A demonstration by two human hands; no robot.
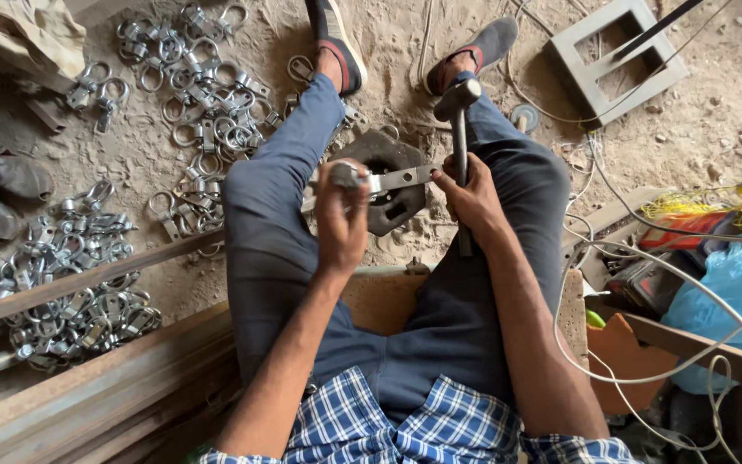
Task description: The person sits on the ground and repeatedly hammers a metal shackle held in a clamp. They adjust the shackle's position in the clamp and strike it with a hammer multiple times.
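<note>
In the head view, a hammer point(459, 137) was gripped in the right hand point(471, 199), the fingers wrapped tight round its handle and the head raised near the right knee. A flat metal strap point(392, 180) with a ring end was pinched in the left hand point(342, 215), fingers curled closed about it, and was held level over a dark iron block point(388, 193) set on the sandy ground between the legs. Heaps of metal ring clamps point(208, 94) were seen well apart to the left, beside long steel bars point(79, 283). A grey square frame point(616, 56) was seen near the right foot.
</note>
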